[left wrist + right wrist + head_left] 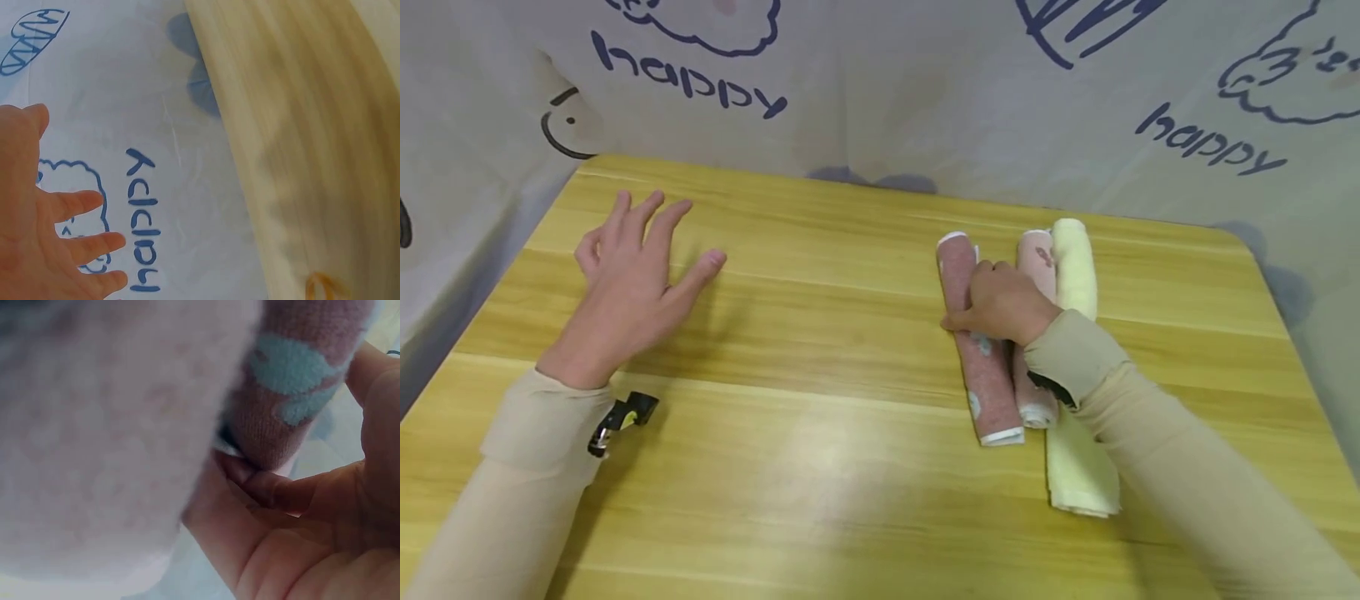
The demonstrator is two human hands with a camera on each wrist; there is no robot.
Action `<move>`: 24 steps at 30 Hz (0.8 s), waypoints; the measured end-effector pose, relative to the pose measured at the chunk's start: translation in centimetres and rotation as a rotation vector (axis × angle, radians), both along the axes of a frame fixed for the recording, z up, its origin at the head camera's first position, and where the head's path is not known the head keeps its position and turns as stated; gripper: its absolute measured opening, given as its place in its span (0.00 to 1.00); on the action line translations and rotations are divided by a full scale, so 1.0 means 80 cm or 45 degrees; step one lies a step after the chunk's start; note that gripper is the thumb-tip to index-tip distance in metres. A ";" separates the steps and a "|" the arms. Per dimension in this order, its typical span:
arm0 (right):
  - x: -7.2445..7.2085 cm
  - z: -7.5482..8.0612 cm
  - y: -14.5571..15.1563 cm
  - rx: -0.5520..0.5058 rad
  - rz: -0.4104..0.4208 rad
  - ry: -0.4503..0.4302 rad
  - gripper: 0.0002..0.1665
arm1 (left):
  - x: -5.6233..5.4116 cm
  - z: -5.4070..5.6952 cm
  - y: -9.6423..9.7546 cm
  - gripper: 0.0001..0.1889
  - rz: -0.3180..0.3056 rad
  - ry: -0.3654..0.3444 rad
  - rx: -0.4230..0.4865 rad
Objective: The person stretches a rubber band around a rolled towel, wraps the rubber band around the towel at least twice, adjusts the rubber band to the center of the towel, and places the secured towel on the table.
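My right hand (1009, 304) grips a rolled dusty-pink towel (996, 396) with pale patches, thumb on its left side and fingers on its right. The right wrist view shows the fingers curled against this dusty-pink roll (269, 434), beside a blurred pale pink surface close to the lens. A lighter pink rolled towel (1036, 254) lies just right of it, partly hidden by my hand. Against that one rests a longer pale yellow rolled towel (1082, 479), crossed by my right forearm. My left hand (632, 287) hovers over the table's left side, fingers spread, holding nothing.
The rolls lie on the right half of a yellow wood-grain table (820, 350) with rounded corners. Behind it hangs a pale cloth (895, 92) printed with "happy" and line drawings. A small black device (622, 421) is strapped at my left wrist.
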State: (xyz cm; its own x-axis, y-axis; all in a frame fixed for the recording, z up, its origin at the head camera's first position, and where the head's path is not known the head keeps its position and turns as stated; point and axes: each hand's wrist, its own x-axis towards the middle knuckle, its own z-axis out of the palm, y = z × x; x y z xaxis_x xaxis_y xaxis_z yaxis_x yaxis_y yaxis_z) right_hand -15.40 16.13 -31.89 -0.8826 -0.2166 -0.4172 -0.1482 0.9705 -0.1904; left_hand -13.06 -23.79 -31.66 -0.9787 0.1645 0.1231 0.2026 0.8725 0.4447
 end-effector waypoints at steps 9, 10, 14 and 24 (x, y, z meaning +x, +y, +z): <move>-0.001 0.002 -0.006 -0.024 -0.014 -0.025 0.36 | 0.000 0.004 -0.013 0.42 0.022 -0.003 0.001; -0.001 0.002 -0.005 -0.035 -0.015 -0.019 0.36 | 0.000 0.004 -0.013 0.42 0.022 -0.006 -0.001; 0.001 0.004 -0.006 -0.099 -0.029 0.011 0.37 | 0.000 0.005 -0.015 0.43 0.026 -0.018 -0.009; 0.012 0.012 -0.010 -0.281 -0.103 0.100 0.43 | 0.000 0.005 -0.014 0.43 0.013 -0.041 -0.006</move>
